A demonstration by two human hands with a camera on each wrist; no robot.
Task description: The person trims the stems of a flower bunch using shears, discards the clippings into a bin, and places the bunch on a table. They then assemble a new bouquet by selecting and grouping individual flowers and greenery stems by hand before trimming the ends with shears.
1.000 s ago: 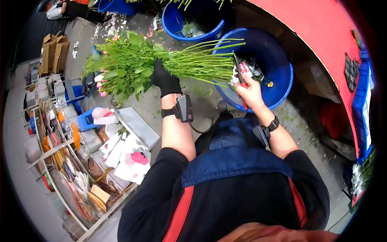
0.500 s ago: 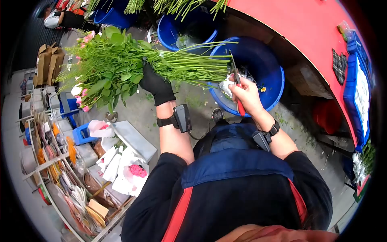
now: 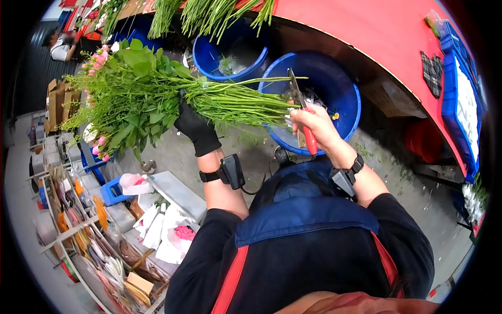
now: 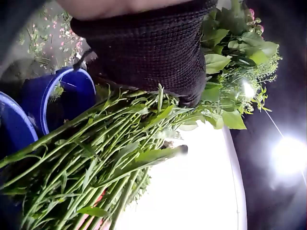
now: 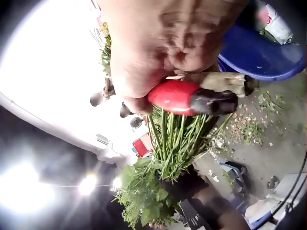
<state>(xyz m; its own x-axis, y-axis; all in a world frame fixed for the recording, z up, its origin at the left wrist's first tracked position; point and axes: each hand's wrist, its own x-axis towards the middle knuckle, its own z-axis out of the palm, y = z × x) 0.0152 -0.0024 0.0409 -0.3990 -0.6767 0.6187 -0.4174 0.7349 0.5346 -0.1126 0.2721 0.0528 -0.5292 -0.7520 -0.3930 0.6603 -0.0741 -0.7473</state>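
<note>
In the head view, the left hand (image 3: pixel 194 125), in a black knit glove, wraps its fingers closed round the middle of a big bundle of long green flower stems with leafy tops and pink buds (image 3: pixel 172 99), holding it level so the buds point to nine o'clock and the cut ends reach toward three o'clock, over the rim of the nearer round blue plastic bucket (image 3: pixel 351 112); held this way, trimmings would seemingly drop into the bucket. The bare right hand (image 3: pixel 314 125) grips red-handled garden shears (image 3: pixel 303 118), fingers curled tight on the handles, with the blades standing up at twelve o'clock against the stem ends. A second blue bucket (image 3: pixel 209 60) sits beyond at eleven o'clock, more loose stems hang off the edge of the red table (image 3: pixel 376 31) at one o'clock, and a rack of wrapping papers (image 3: pixel 89 230) fills the eight o'clock corner. From the left wrist view, the gloved hand (image 4: pixel 153 52) presses down round the stems (image 4: pixel 100 158), which fan toward seven o'clock, with the blue buckets (image 4: pixel 72 96) at nine o'clock. From the right wrist view, the bare hand (image 5: pixel 163 48) closes on the red shear handle (image 5: pixel 175 96), and the stem ends (image 5: pixel 175 139) lie just below it at six o'clock, the bucket rim (image 5: pixel 259 57) at two o'clock
</note>
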